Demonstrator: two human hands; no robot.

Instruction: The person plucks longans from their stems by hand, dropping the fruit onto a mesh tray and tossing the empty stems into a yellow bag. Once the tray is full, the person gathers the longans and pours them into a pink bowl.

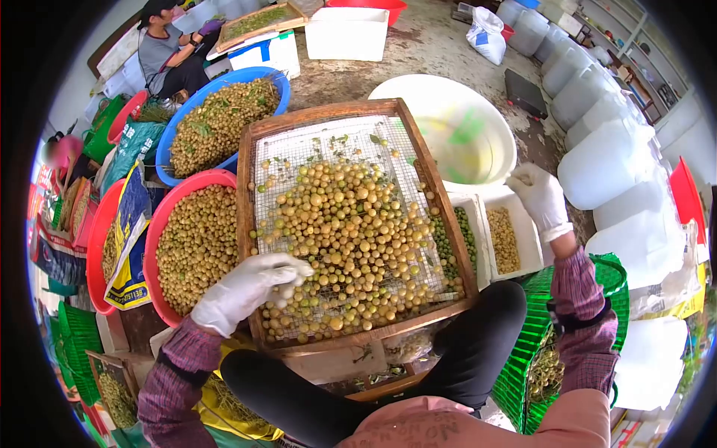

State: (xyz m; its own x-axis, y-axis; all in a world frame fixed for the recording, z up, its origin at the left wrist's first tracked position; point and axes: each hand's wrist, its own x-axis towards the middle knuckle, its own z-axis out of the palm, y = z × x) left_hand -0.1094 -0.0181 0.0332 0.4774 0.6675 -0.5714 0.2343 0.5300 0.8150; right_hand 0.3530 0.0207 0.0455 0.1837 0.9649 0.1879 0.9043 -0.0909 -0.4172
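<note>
A wooden-framed mesh screen (245, 187) lies across in front of me, bearing a spread of small round yellow-green fruits (351, 231) and a few leaf scraps. My left hand (258, 287), in a white glove, is over the screen's lower left, its fingers curled together at the edge of the fruits. Whether a fruit is between the fingertips is hidden. My right hand (539, 198), also gloved, hovers by the rim of a large white tub (448, 134), fingers bent inward and closed. Below it stands a white foam box (532, 257) holding yellowish fruits (504, 239).
Green fruits (467, 235) lie right of the screen. Fruit fills a pink basin (153, 257) and a blue basin (285, 86) on the left. A green woven basket (515, 343) stands by my right leg. White jugs (605, 168) line the right. Another person (168, 56) sits at back left.
</note>
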